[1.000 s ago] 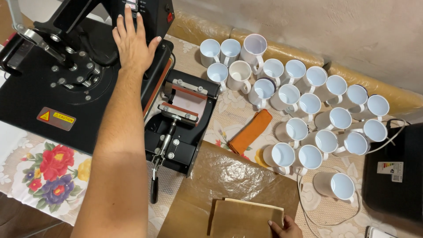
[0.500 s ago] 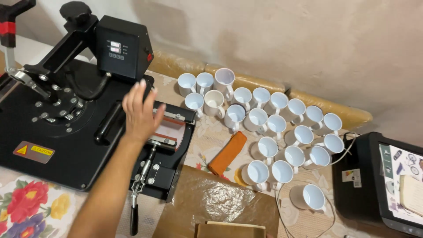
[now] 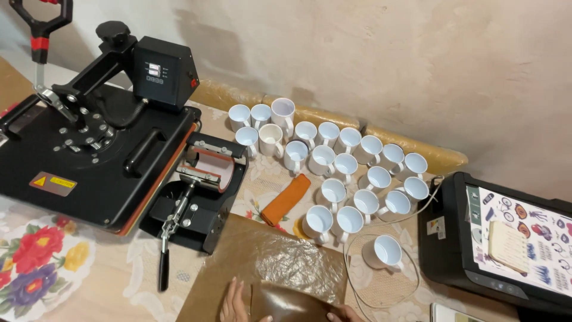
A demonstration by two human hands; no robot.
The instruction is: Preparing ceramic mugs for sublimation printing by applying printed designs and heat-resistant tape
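At the bottom edge, my left hand lies flat with its fingers stretched out on a large crinkled brown paper sheet. Its fingertips sit beside the left edge of a smaller, darker brown sheet that lies on top. Only the fingertips of my right hand show, touching the right edge of that darker sheet; the rest is cut off by the frame.
A black flat heat press fills the left, with a black mug press beside it. Several white mugs stand behind an orange cloth. A black printer is at right, and a cable loop circles one mug.
My left hand has left the heat press and come down onto the brown paper. The view has shifted, showing more wall and the printer.
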